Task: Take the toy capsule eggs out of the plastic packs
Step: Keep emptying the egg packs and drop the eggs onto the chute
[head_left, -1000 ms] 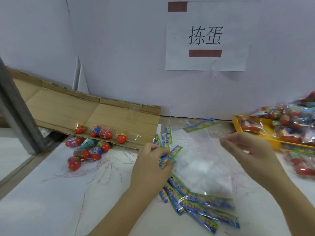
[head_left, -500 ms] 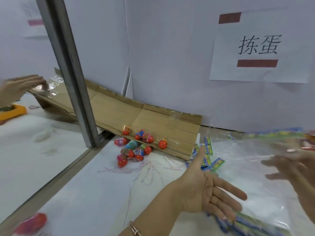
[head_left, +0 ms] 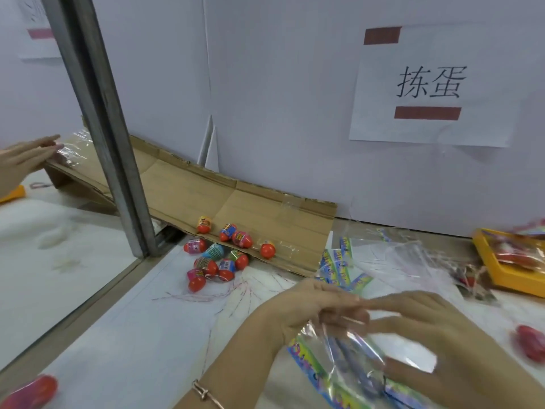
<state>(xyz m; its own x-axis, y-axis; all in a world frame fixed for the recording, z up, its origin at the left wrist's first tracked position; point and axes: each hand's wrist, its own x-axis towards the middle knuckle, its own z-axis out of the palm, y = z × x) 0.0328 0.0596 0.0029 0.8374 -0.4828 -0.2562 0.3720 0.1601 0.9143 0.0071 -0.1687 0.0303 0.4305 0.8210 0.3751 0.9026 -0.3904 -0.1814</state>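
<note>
My left hand (head_left: 312,308) and my right hand (head_left: 436,343) meet low in the middle of the view. Between them hangs a crumpled clear plastic pack (head_left: 351,340). My left fingers pinch its top. My right hand is blurred and seems to grip it from the other side. No egg shows inside the pack. Several loose red capsule eggs (head_left: 218,261) lie at the foot of a cardboard ramp (head_left: 182,193), and a few more rest on its lower edge. Empty packs with colourful headers (head_left: 339,264) lie flat on the white table.
A yellow tray (head_left: 486,270) of filled packs stands at the right edge. One red egg (head_left: 530,343) lies right of my hands, another blurred one (head_left: 32,391) at the bottom left. A metal post (head_left: 97,113) stands left, with another person's hand (head_left: 23,157) beyond it.
My left hand was open, palm up; it has moved right and closed on the clear pack. My right hand has brought the pack down and leftward to meet it.
</note>
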